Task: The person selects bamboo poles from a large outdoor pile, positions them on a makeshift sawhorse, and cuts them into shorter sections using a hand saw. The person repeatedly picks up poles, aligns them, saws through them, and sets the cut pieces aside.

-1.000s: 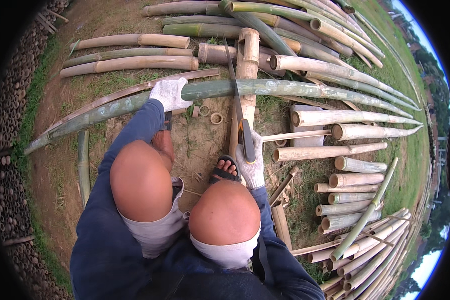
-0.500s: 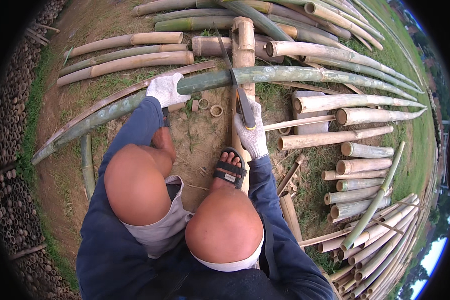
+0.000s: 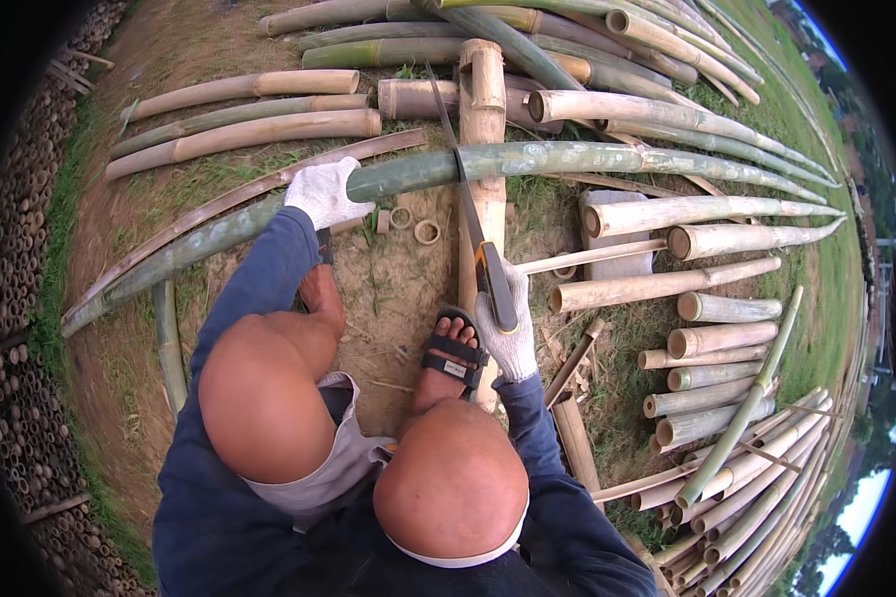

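A long green bamboo pole (image 3: pixel 548 157) lies crosswise in front of me, over a thick bamboo support (image 3: pixel 482 119). My left hand (image 3: pixel 325 192), in a white knitted glove, is wrapped round the pole left of the support. In my gloved right hand (image 3: pixel 508 323) is the black and orange handle of a hand saw (image 3: pixel 495 284). The saw's blade runs away from me and crosses the pole beside the support. How deep the blade sits in the bamboo I cannot tell.
Small cut bamboo rings (image 3: pixel 426 232) lie on the dirt between my feet and the pole. Cut bamboo lengths (image 3: pixel 722 338) are laid out at the right, with more poles (image 3: pixel 388 52) at the far side. Stacked bamboo (image 3: pixel 35 438) lines the left edge. My sandalled foot (image 3: pixel 453 353) is beside the support.
My right hand has drawn the saw back toward me, so the handle sits farther from the pole. My left hand keeps its hold on the bamboo.
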Demonstrator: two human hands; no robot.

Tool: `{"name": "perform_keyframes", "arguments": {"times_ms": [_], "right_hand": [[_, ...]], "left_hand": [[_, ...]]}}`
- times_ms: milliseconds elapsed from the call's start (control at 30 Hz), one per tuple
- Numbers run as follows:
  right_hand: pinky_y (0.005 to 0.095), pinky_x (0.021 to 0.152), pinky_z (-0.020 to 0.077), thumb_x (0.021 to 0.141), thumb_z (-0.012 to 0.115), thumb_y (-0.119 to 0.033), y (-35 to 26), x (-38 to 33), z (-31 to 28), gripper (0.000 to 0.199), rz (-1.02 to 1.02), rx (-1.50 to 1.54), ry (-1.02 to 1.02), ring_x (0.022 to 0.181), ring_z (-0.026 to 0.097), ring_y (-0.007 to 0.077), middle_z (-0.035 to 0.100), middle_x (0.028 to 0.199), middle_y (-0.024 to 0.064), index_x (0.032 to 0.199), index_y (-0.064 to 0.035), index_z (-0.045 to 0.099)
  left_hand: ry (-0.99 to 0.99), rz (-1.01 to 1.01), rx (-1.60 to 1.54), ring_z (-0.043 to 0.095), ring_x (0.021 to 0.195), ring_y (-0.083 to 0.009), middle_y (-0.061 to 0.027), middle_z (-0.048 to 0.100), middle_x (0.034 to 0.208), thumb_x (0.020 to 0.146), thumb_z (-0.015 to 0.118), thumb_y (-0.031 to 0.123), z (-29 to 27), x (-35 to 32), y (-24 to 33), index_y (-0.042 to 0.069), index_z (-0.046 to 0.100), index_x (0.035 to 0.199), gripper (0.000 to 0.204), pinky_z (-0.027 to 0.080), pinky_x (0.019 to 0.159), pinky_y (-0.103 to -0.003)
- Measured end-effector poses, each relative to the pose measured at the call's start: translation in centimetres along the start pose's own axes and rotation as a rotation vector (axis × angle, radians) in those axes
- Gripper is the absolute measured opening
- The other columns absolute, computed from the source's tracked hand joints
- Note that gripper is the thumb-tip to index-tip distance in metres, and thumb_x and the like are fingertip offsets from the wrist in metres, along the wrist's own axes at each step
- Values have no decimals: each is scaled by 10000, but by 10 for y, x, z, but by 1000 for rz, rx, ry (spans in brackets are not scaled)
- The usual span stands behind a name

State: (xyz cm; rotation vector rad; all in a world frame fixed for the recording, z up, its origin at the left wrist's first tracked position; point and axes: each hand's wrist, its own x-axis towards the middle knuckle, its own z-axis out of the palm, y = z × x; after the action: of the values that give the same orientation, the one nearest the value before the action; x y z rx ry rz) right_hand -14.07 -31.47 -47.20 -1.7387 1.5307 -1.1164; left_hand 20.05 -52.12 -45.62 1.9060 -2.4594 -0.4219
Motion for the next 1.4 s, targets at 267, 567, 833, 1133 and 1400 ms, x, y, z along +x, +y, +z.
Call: {"name": "perform_keyframes", "arguments": {"times_ms": [267,567,833,1133,1400], "right_hand": [[449,1202,475,977,690,11,-1,-14,2,636,28,85,-16,1401,602,374,593,1477,212,1589,-2,515],[468,1221,482,984,724,-8,-25,-70,-28,601,129,53,-49,1423,626,383,614,1490,240,1546,22,516],[422,1171,495,1001,709,-31,8,29,24,549,41,129,24,1363,635,344,608,1451,198,1526,-10,549],[486,1222,468,963,710,13,-13,-116,-50,600,429,28,-235,1407,617,412,606,1487,251,1535,12,528],[410,1165,487,1006,705,-35,17,66,35,534,-40,193,42,1313,627,343,603,1388,189,1518,-9,555]], "left_hand": [[-45,-27,-10,773,1169,-420,-228,802,1246,801,847,669,-12,-1,2,118,708,1387,816,597,1042,-532],[10,9,-15,778,1151,-418,-215,808,1221,802,864,661,0,-1,-2,126,715,1374,798,602,1023,-532],[-23,7,12,785,1138,-419,-225,813,1189,813,852,640,-11,-2,5,130,734,1325,732,605,1011,-534],[-35,12,3,779,1126,-429,-224,811,1172,787,874,651,-4,1,-2,144,716,1353,776,596,1006,-541],[-56,9,1,785,1121,-426,-227,815,1172,810,846,649,-10,-1,4,128,735,1318,736,602,1012,-540]]}}
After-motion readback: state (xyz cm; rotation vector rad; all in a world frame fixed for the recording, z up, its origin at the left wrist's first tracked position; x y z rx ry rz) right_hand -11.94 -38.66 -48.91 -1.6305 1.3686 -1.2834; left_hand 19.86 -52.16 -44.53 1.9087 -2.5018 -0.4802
